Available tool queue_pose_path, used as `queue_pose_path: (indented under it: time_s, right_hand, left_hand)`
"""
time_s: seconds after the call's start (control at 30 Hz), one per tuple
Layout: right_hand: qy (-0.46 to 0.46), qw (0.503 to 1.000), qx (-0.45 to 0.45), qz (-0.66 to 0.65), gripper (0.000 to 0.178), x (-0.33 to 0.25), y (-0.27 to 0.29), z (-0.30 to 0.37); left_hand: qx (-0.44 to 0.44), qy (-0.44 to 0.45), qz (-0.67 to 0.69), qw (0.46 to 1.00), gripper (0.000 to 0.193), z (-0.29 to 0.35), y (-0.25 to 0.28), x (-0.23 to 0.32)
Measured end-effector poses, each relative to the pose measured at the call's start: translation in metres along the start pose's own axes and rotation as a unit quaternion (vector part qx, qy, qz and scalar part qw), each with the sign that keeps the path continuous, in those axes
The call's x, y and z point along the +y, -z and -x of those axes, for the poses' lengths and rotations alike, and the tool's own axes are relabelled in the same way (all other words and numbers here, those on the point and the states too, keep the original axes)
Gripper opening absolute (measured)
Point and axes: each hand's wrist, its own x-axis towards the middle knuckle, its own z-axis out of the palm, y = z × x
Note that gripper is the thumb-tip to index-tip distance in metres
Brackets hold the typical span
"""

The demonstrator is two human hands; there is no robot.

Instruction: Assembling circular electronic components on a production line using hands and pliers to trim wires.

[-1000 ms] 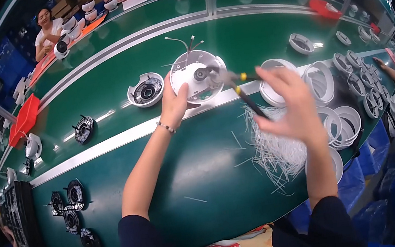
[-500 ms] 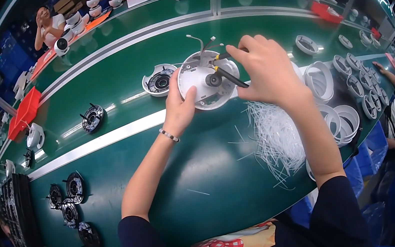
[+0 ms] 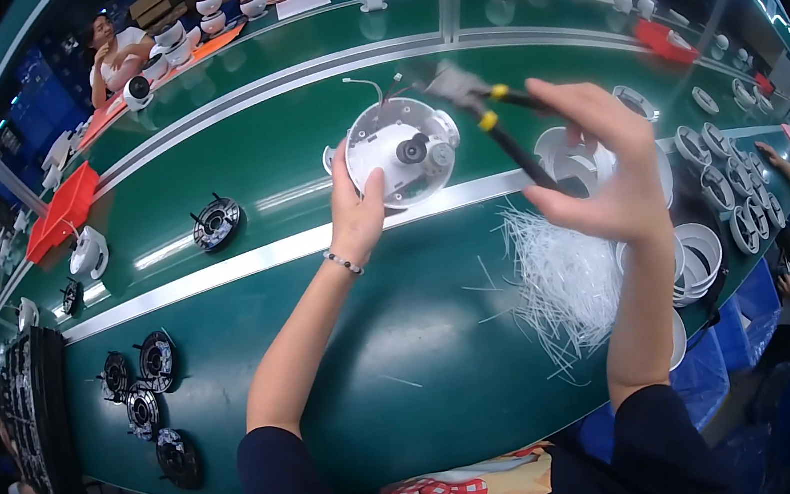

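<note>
My left hand [image 3: 359, 217] is closed on the rim of a round white plastic housing [image 3: 385, 159], tilted with its hollow side up. A dark round knob-like part [image 3: 412, 150] and a grey gear-like disc sit inside it. Thin wires [image 3: 362, 82] with small white plugs stick out past its far rim. In my right hand [image 3: 616, 165] is a pair of cutting pliers [image 3: 461, 86] with black and yellow handles. Its handles are spread, and the blurred jaws point up and left, apart from the housing. Part of a white shell [image 3: 329, 159] shows behind the housing, mostly hidden.
Thin white plastic strips [image 3: 565, 274] lie heaped right of centre, beside stacked white rings [image 3: 697, 255]. Several black round assemblies [image 3: 143, 412] are at the left, near a black rack [image 3: 45, 428]. A red tray [image 3: 62, 213] stands far left. Other people sit across the table and at right.
The pliers have come out of the housing and moved to the right with my right hand. The housing has shifted slightly left, now covering most of the shell behind it.
</note>
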Motion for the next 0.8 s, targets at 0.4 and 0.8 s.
queue_pose_path:
  time_s: [0.4,0.8]
  right_hand:
    - [-0.154,0.936,-0.031,-0.316,0.069,-0.016,-0.068,0.104]
    - [-0.195,0.900,-0.078,-0.383,0.066,-0.009,-0.108,0.143]
  left_hand:
    - [-0.032,0.191,0.204,0.960,0.033,-0.039,-0.062,-0.032]
    - [-0.055,0.280,-0.265,0.921,0.052,-0.108,-0.137,-0.050]
